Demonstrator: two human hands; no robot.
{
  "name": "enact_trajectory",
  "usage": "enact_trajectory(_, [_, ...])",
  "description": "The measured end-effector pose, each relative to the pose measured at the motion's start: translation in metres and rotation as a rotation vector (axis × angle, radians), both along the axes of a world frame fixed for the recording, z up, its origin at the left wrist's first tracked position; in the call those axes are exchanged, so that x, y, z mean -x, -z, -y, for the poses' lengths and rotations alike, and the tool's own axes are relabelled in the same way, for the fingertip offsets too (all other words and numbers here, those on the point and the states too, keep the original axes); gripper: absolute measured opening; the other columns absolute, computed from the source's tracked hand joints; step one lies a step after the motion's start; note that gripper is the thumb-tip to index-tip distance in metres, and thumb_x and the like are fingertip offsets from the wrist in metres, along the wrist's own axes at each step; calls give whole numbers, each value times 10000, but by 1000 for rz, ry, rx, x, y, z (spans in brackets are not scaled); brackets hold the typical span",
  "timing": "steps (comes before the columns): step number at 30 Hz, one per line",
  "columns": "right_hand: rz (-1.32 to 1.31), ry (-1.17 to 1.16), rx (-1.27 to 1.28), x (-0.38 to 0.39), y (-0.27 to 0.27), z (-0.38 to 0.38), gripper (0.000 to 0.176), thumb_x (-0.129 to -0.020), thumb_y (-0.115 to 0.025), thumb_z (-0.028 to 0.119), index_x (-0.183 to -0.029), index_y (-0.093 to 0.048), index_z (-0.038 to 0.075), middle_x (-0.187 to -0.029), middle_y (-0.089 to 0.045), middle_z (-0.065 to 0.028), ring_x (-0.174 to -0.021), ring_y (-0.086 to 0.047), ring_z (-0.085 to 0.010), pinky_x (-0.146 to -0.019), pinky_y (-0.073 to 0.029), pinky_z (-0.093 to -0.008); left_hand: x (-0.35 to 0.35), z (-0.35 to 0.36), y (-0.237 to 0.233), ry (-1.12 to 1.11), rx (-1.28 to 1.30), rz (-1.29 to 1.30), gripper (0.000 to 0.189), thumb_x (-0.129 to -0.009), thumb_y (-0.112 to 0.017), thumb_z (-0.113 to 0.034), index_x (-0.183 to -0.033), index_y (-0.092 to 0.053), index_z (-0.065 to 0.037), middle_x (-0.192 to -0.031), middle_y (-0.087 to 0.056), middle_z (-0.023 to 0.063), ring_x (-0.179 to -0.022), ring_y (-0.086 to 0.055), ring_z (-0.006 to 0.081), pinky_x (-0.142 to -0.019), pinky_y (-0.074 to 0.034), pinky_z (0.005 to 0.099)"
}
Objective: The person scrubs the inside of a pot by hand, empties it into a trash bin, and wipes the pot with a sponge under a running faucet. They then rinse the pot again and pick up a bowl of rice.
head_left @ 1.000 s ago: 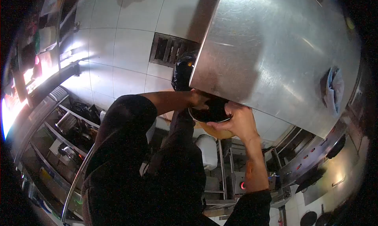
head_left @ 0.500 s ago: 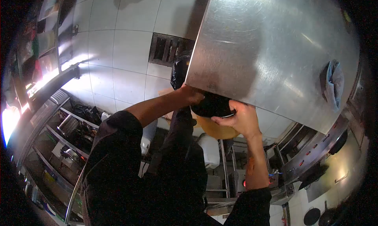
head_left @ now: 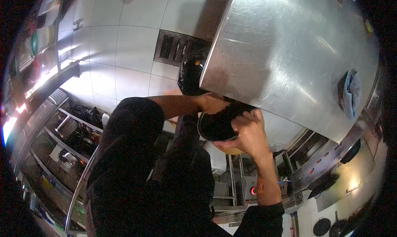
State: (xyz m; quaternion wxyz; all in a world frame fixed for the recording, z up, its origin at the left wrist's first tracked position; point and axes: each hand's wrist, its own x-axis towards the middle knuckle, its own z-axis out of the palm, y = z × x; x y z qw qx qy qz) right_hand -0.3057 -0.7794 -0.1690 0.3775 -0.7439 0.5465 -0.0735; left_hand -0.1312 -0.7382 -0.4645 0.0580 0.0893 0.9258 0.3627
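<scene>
A round black bowl-like vessel [head_left: 216,126] with a thin pale rim is held just below the near edge of the steel table [head_left: 285,67]. My right hand [head_left: 250,133] grips its right side, thumb under the rim and fingers curled over the inside. Across its upper left lies my left hand [head_left: 215,103], whose fingers fade into the dark near the table edge and are hidden. Part of a yellow rounded object [head_left: 232,149] shows below my right hand.
A folded blue-grey cloth [head_left: 351,94] rests on the table's right part. Left of the table corner stands a black plastic bag [head_left: 191,76] near a floor drain [head_left: 171,47]. Shelving [head_left: 62,138] runs along the left; a stove front [head_left: 322,158] is at lower right.
The black vessel has tipped so more of its round opening faces me. My right hand's fingers have moved inward over its rim. My left forearm has shifted right, and the view has moved slightly.
</scene>
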Motion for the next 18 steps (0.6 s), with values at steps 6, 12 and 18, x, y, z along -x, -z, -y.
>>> enact_trajectory(6, [13, 63, -95, 19, -7, -2, 604, -503, -878, 522, -569, -475, 77, -618, -497, -60, -664, -501, -250, -795, -380, -365, -22, 89, -119, -307, 81, 37, 241, -936, -502, -173, -1097, -643, -60, -1209, -609, 73, -1142, -601, 243, -1056, -460, 365])
enact_trajectory(12, [55, 130, -26, -2, -1, 3, 611, -497, -885, 502, -555, -455, 72, -599, -476, -55, -642, -497, -253, -750, -382, -373, -3, 77, -107, -257, -153, 18, 251, -914, -516, -121, -1130, -595, -22, -1223, -618, 126, -1132, -617, 294, -953, -521, 373])
enact_trajectory(18, [41, 42, -33, -16, -7, 12, 581, -517, -863, 528, -569, -522, 61, -625, -535, -61, -652, -521, -255, -751, -389, -381, -4, 53, -125, -104, -890, 636, 533, -847, -519, -115, -1369, -476, -17, -1381, -541, 188, -1228, -558, 312, -1002, -483, 392])
